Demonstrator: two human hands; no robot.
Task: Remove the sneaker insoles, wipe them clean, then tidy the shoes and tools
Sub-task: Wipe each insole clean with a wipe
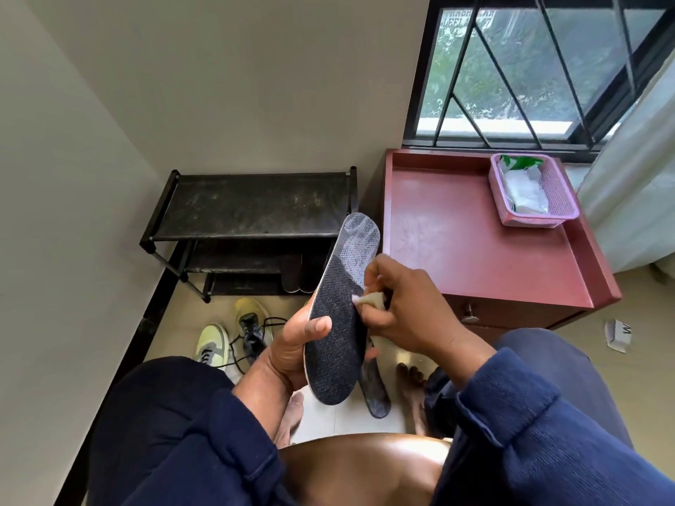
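Observation:
My left hand point(292, 354) grips a dark grey insole point(338, 323) by its lower half, thumb across its face, toe end pointing up. A pale mesh patch covers the toe end. My right hand point(405, 308) pinches a small whitish wipe point(369, 299) and presses it against the insole's right edge near the middle. A second dark insole point(376, 392) lies on the floor below, partly hidden by the held one. Two yellow-green sneakers point(212, 345) point(252, 323) with loose black laces stand on the floor to the left.
A black shoe rack point(255, 206) stands against the wall, dark shoes on its lower shelf. To the right is a red cabinet point(475, 257) bearing a pink basket point(562, 199) of wipe packets. A scrap of packaging point(619, 334) lies on the floor. Bare feet point(412, 388) rest by the insole.

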